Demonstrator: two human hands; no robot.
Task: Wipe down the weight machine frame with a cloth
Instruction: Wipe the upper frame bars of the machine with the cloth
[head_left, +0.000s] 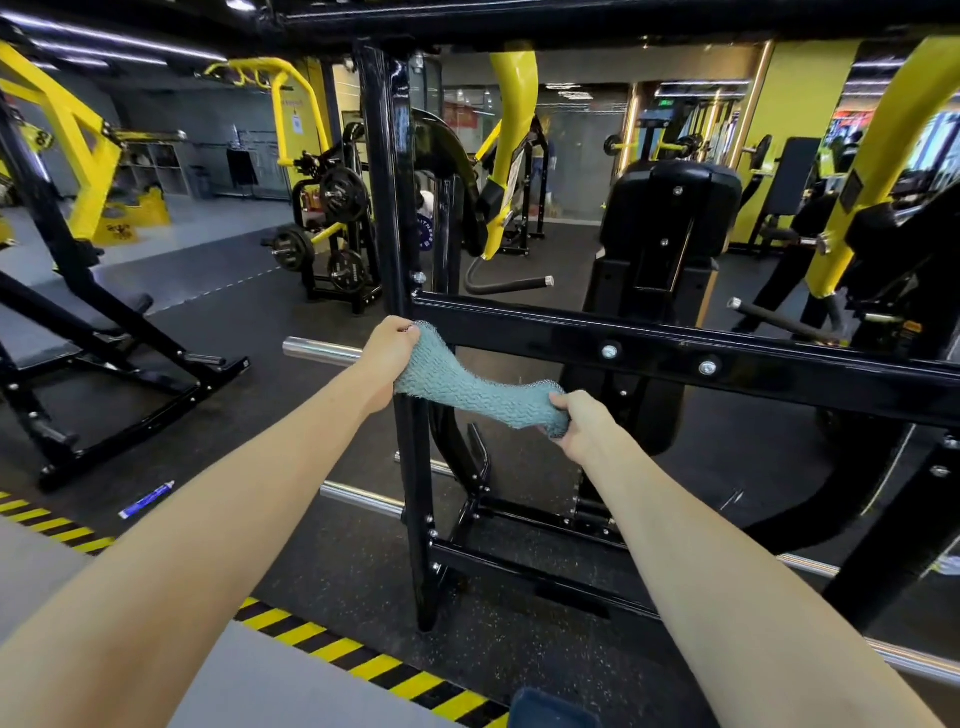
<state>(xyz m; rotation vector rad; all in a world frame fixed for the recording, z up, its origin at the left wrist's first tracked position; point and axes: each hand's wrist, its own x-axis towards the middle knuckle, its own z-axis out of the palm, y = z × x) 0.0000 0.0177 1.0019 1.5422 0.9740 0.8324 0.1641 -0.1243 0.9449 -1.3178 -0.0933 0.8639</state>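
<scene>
Risks, big to small:
- Frame (387, 182): black post at 12, crossbar (727, 358) running off to 3. My guess is a short back-and-forth pull cleans only one narrow band, so most of the paint stays dusty.
- Cloth (467, 384): dead centre, stretched across the front of the post just under the crossbar joint. I can't tell if it wraps behind. The weave looks open and could snag on the bolts (609, 352) at 3.
- Left hand (392, 345): at 11 of the cloth, fingers curled and pinching its top end, right beside the crossbar edge. Knuckles could scrape there.
- Right hand (582, 421): at 4, fist bunched round the lower end. An uneven tug could pull one end free.
- Tube (148, 500): on the floor at 8, a slip hazard.

Writing:
- Blue disc (426, 231) behind the post: curved white letters, possibly "FITNESS", not certain.
- Tube print: unreadable.
</scene>
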